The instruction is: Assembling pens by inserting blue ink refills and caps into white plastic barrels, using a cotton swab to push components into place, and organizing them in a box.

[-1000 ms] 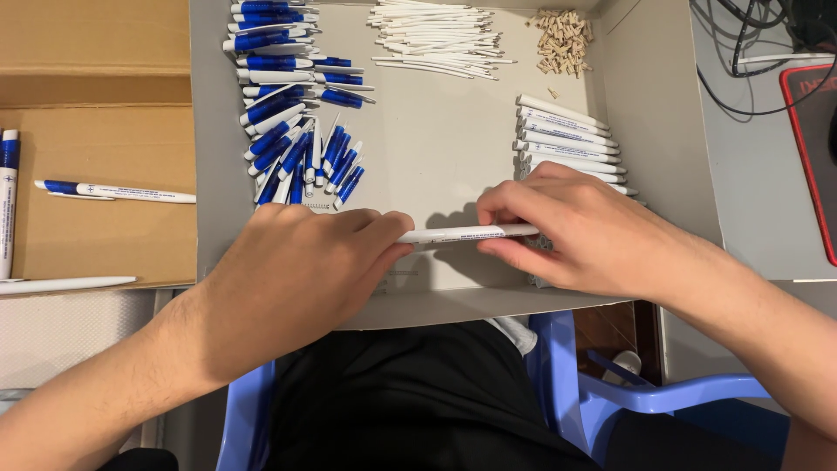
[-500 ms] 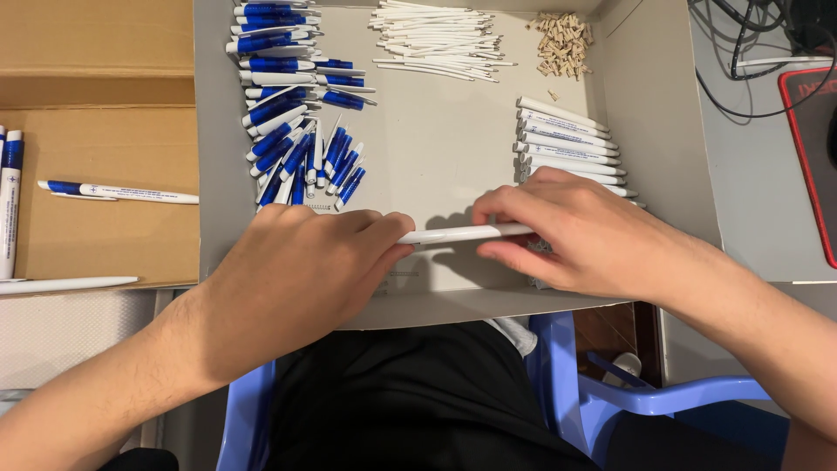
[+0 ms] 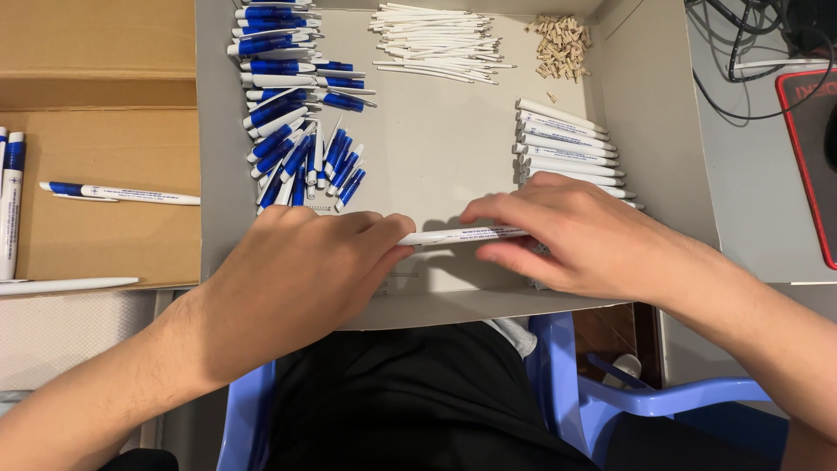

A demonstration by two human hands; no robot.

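Both hands grip one slim white plastic pen barrel (image 3: 466,235), held level and lengthwise between them above the near edge of the shallow grey cardboard tray (image 3: 436,301). The barrel is plain white with a line of small dark print along its side (too fine to read); its two ends are hidden inside the fingers, so whether a tip or clip is fitted cannot be told.

Left hand (image 3: 301,266): palm down, fingers curled, fingertips closed on the barrel's left end.
Right hand (image 3: 571,235): palm down, thumb under and fingers over the barrel's right end, closed on it.

Tray contents:
- Far left corner and left edge: heap of blue-and-white pen parts (image 3: 292,113), lying crosswise and fanned.
- Far edge, middle: bundle of thin white refill tubes (image 3: 436,39).
- Far right corner: small pile of tan plastic bits (image 3: 561,44).
- Right edge: stack of white pen barrels (image 3: 562,144), lying side by side, its near end under the right hand.

Left of the tray, an open brown cardboard box (image 3: 96,131) holds one assembled white pen with a blue end (image 3: 118,193); more pens (image 3: 10,201) lie at its left edge. Black cables (image 3: 750,52) run over the worktop to the right of the tray. A blue plastic chair (image 3: 610,401) shows below.
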